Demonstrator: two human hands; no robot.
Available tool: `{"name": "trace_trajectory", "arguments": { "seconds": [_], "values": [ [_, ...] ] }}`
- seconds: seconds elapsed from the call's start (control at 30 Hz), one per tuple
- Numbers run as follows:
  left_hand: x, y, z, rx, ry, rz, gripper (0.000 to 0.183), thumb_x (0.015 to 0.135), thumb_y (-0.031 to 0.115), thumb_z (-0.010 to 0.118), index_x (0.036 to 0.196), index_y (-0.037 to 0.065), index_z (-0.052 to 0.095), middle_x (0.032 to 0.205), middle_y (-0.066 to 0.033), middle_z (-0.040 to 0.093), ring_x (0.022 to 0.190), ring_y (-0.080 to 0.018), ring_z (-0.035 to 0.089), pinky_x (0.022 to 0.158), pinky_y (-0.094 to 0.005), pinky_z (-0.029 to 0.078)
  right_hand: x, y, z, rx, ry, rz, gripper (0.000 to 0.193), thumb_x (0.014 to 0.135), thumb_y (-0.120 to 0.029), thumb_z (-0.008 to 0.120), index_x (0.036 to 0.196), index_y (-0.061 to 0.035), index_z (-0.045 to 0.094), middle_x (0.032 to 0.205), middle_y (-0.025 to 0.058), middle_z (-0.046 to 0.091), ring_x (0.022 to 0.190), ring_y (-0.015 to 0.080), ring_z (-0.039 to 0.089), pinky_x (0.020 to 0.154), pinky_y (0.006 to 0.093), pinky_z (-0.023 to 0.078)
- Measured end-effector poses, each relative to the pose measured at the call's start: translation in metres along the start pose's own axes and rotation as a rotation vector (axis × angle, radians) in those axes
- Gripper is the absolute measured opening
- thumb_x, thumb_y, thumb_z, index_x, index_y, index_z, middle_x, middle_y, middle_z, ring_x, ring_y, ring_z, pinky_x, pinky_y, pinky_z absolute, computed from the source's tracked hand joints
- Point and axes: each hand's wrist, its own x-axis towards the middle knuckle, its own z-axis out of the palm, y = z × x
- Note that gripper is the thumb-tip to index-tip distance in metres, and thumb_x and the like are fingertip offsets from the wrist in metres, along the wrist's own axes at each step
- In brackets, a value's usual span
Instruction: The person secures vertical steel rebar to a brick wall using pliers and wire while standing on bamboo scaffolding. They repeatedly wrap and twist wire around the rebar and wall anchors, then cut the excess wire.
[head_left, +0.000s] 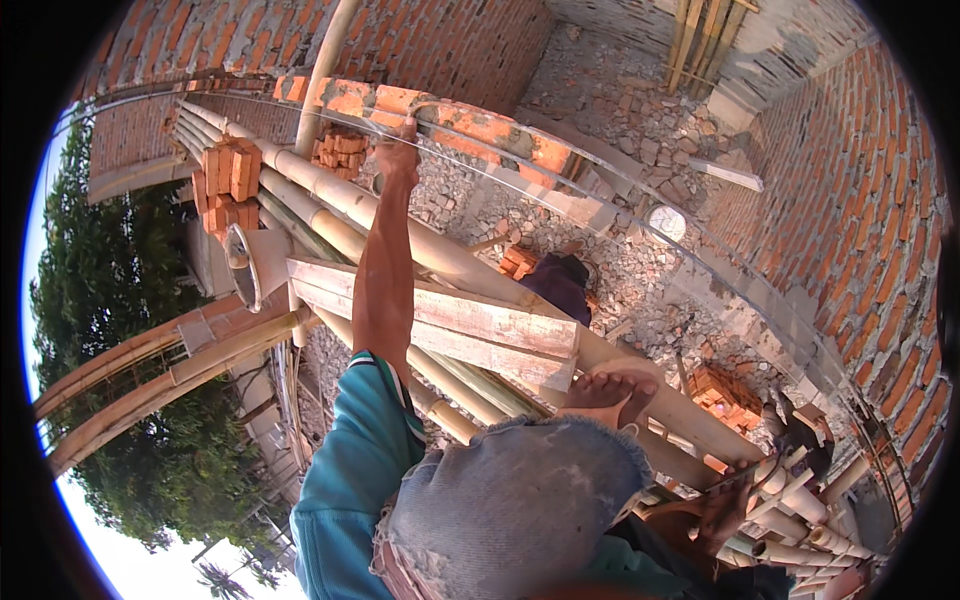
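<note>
My left hand (398,155) reaches out over the far side of the bamboo scaffold to a row of mortared orange bricks (455,120) on top of a wall. Its fingers are folded at the thin string line (460,155) along the row; what they grip is too small to make out. Low on the right, my right hand (722,512) is beside the bamboo poles (690,465), in shade, and its grip is unclear. My bare foot (605,392) rests on a thick pole, by pale wooden planks (440,320) laid across the scaffold.
Stacked bricks (228,185) and a pale bucket (262,262) stand on the scaffold's left. Below lie rubble (625,275), a round white container (667,224) and another brick pile (725,395). A person (800,435) is lower right. Brick walls (830,200) enclose the right side.
</note>
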Motion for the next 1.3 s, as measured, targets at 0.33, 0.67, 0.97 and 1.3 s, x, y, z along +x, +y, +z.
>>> {"name": "trace_trajectory", "arguments": {
  "seconds": [0.33,0.67,0.97,1.3],
  "values": [
    [0.025,-0.010,-0.003,0.105,0.037,-0.013,0.024,0.094,0.022,0.077,0.085,0.004,0.065,0.068,-0.0007,0.057,0.047,-0.0082,0.039,0.041,-0.0288,0.029,-0.002,0.002,0.003,-0.079,0.072,-0.003,0.059,0.106,-0.030,0.053,0.157,-0.0108,0.030,0.149,0.0085,0.048,0.123,0.0239,0.056,0.099,0.0424,0.054],
    [0.021,-0.012,-0.004,0.092,0.039,0.075,0.027,0.090,0.021,0.081,0.082,0.001,0.066,0.070,-0.0030,0.062,0.054,-0.0088,0.047,0.047,-0.0275,0.035,-0.005,0.001,0.012,-0.074,0.084,0.018,0.063,0.103,-0.031,0.058,0.156,-0.0104,0.031,0.144,0.0060,0.051,0.119,0.0203,0.056,0.098,0.0398,0.052],
    [-0.015,0.023,0.013,0.483,0.168,0.355,0.029,0.092,0.026,0.078,0.090,-0.001,0.067,0.082,-0.0136,0.070,0.070,-0.0200,0.064,0.064,-0.0358,0.052,-0.004,0.000,0.024,-0.093,0.076,-0.012,0.066,0.102,-0.028,0.059,0.157,-0.0075,0.029,0.143,0.0083,0.050,0.119,0.0229,0.058,0.096,0.0409,0.054],
    [-0.090,0.059,0.088,1.054,-0.745,1.086,0.026,0.094,0.020,0.068,0.119,0.013,0.072,0.119,-0.0083,0.071,0.108,-0.0279,0.070,0.083,-0.0393,0.059,-0.004,0.002,0.016,-0.087,0.083,-0.019,0.066,0.102,-0.030,0.058,0.157,-0.0058,0.028,0.145,0.0095,0.049,0.120,0.0241,0.057,0.100,0.0423,0.053]
  ]
}}
